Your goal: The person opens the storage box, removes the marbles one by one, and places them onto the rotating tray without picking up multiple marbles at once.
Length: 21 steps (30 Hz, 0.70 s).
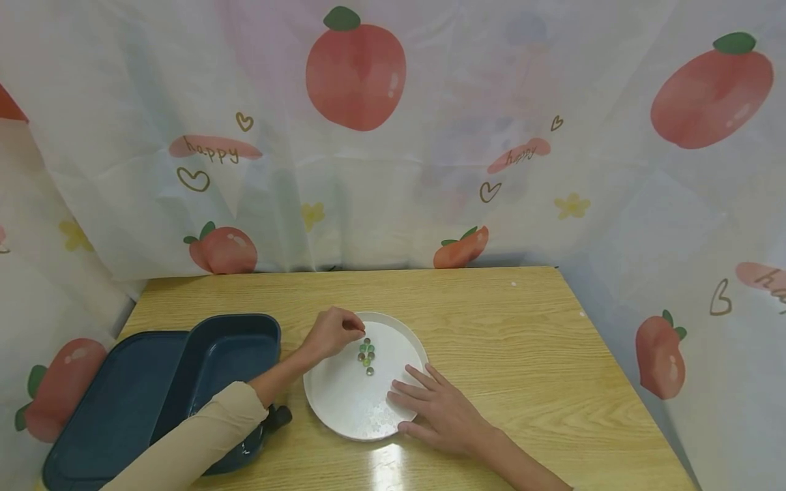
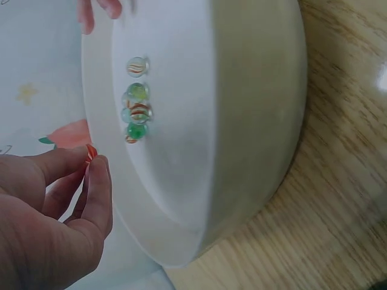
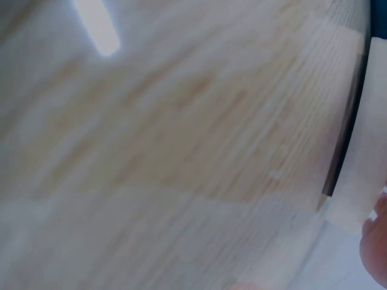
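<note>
My left hand [image 1: 331,332] is over the far left rim of a round white plate [image 1: 344,402]. Between thumb and fingertips it pinches a red-and-white striped marble [image 2: 91,152], best seen in the left wrist view. Several glass marbles, green and brown-striped, form a small cluster [image 1: 366,354] on the plate, just nearer than those fingertips. One clear striped marble [image 2: 137,66] lies slightly apart from the others. My right hand [image 1: 439,412] rests at the plate's right rim with fingers spread, holding nothing. In the right wrist view only a fingertip [image 3: 375,248] shows beside the plate's wall [image 3: 360,133].
Left of the plate, a deep dark blue tray [image 1: 245,334] overlaps a flatter dark blue tray [image 1: 123,382]. A small black knob-like thing [image 1: 279,417] shows beside my left forearm. The wooden table [image 1: 522,354] meets a fruit-print curtain [image 1: 393,198] at the back.
</note>
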Motion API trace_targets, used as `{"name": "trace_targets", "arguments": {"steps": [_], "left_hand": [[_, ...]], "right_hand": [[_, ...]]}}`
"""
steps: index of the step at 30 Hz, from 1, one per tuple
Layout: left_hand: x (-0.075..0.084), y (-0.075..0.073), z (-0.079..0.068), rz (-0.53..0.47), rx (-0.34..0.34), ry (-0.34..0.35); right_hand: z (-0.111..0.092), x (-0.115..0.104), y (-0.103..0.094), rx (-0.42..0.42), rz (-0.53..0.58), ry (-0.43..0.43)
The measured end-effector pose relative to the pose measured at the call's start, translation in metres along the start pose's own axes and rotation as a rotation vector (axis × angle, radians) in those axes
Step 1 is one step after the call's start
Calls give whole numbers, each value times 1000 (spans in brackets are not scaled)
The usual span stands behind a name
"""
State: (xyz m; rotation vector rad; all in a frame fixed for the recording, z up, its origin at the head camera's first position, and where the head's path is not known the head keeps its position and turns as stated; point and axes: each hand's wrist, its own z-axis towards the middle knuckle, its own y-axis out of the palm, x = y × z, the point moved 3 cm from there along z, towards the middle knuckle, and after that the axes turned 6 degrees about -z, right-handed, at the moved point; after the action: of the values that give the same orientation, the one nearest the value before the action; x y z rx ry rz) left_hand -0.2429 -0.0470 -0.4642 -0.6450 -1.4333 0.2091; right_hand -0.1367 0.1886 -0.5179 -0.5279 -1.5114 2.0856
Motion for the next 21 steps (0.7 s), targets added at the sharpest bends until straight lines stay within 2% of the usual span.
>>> {"name": "trace_targets", "arguments": {"steps": [7, 13, 21], "left_hand": [[-11, 8, 6, 5, -2, -9], [-14, 11, 10, 21, 26, 14], [-20, 14, 12, 31, 36, 3]], "right_hand": [[-1, 0, -1, 21, -5, -15], [0, 0, -2, 29, -3, -17], [0, 0, -1, 38, 1, -24]]}}
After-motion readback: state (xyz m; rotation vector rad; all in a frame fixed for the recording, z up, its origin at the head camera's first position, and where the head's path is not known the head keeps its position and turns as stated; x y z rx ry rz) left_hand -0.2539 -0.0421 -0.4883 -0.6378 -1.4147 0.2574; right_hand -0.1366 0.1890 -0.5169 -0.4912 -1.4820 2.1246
